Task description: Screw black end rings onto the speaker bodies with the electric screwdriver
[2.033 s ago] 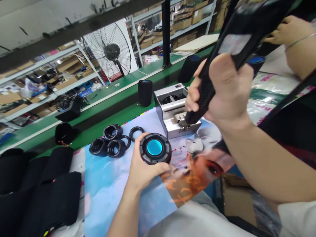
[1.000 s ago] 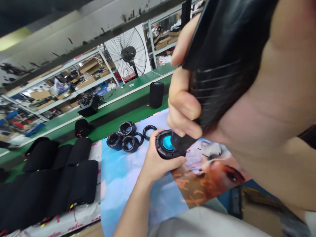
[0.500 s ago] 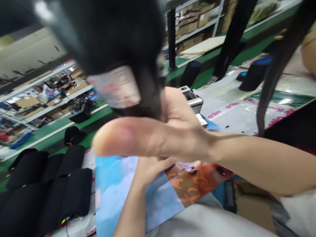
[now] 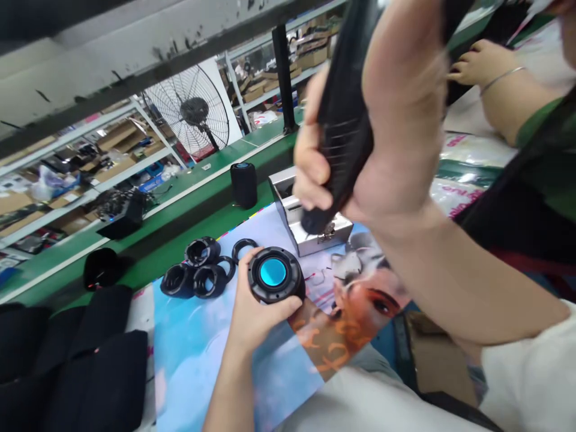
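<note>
My left hand (image 4: 254, 312) is wrapped round a black cylindrical speaker (image 4: 294, 273) on the printed sheet. The speaker's end faces up, with a shiny blue disc in a black ring. Raised close to the camera, my right hand (image 4: 396, 132) grips a black electric screwdriver (image 4: 344, 132) with grooves along its body. The tool's upper part leaves the picture, and its blunt lower end hangs over a silver screw feeder (image 4: 310, 243). Several black plastic rings (image 4: 209, 279) lie to the left of my left hand.
Black fabric-covered cylinders (image 4: 108, 366) lie at the left. A finished-looking speaker (image 4: 243, 186) stands on the green bench behind. A fan (image 4: 193, 111) and loaded shelves are further back. At right, another person's hand (image 4: 488, 66) rests near the plastic-covered bench. A metal beam (image 4: 112, 66) crosses overhead.
My right hand and the screwdriver have moved up and to the right, away from the lens. The speaker in my left hand and the rings now show, uncovered.
</note>
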Available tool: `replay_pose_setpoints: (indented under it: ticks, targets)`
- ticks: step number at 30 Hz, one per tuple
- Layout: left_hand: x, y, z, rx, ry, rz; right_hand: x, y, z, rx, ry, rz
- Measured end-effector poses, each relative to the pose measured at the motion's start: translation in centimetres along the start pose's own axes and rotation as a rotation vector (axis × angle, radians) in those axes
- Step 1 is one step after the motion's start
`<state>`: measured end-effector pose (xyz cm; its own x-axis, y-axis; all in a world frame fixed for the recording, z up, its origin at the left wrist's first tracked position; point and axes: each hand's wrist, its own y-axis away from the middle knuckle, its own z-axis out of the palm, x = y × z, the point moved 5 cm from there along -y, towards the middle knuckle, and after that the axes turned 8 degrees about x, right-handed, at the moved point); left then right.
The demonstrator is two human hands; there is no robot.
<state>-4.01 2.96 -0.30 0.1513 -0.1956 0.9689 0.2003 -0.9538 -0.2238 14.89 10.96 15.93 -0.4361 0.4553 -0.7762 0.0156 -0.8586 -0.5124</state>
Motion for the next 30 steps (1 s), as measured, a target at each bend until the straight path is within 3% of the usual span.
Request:
replay_pose_setpoints:
  ticks: [3,7,11,15,21,30]
  targets:
    - [0.3,-0.1,0.3,-0.022,0.006,-0.017,2.4,-0.9,-3.7,0.196,0.012,-0.136]
    - [0.5,-0.1,0.2,-0.018,0.006,-0.026,6.2,-0.7,-5.9,0.215,0.036,-0.104]
    - [0.3,-0.1,0.2,-0.031,0.017,-0.036,7.7,0.2,-6.2,0.181,0.039,-0.087]
    - [0.3,0.0,0.3,-0.032,0.025,-0.052,7.2,0.9,-5.9,0.179,0.015,-0.002]
    - [0.5,0.1,0.5,-0.043,0.018,-0.091,5.0,0.1,-5.9,0.237,-0.013,-0.208]
    - [0.4,0.0,0.4,-0.049,0.028,-0.068,7.8,0.1,-6.1,0.230,0.058,-0.102]
